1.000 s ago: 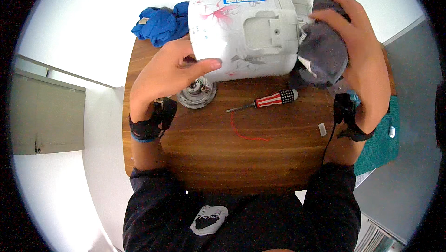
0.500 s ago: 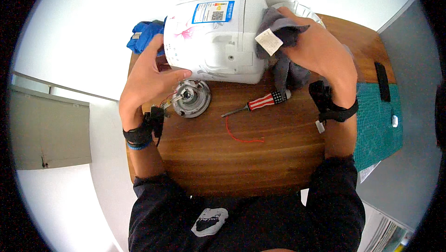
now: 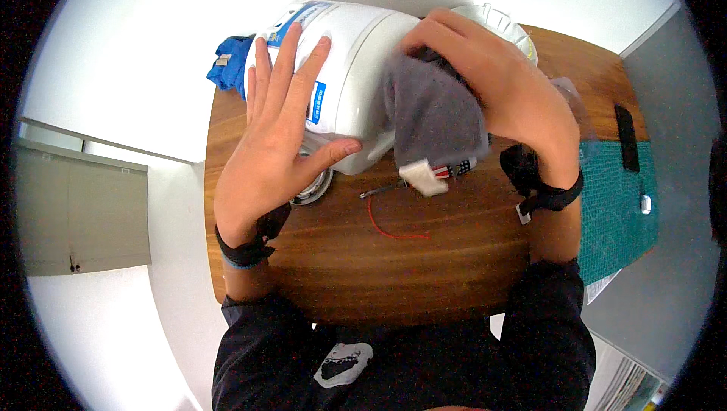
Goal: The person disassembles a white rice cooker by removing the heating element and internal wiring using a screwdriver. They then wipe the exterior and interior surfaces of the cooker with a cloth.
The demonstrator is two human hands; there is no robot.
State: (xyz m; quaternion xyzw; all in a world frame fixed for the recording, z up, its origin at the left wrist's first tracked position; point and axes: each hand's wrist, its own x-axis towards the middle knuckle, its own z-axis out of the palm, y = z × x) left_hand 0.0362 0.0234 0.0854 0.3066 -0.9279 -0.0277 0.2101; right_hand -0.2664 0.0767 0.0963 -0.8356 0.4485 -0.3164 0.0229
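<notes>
A white, rounded appliance housing that looks like a rice cooker (image 3: 363, 55) lies tilted at the far side of the table. My left hand (image 3: 273, 138) rests on its left side, fingers spread over the labels and thumb apart. A grey cloth (image 3: 435, 108) with a pale tag is bunched in my right hand (image 3: 488, 70), against the housing's right end. Below my left hand, a round metal part (image 3: 322, 190) shows only partly. The cloth's tag covers some of a screwdriver (image 3: 382, 188) with a flag-patterned handle. Beside its tip curves a red wire (image 3: 382, 228).
Blue fabric (image 3: 229, 69) sits at the far left, partly behind the housing. A clear round plastic piece (image 3: 506, 26) stands at the back right. On the right are a green cutting mat (image 3: 613, 214), a black flat object (image 3: 626, 137) and a small white item (image 3: 645, 203).
The housing has turned and tipped nearer, now covering much of the metal part. My left hand has gone from its lower edge to flat on top; the cloth has swung nearer, over the screwdriver.
</notes>
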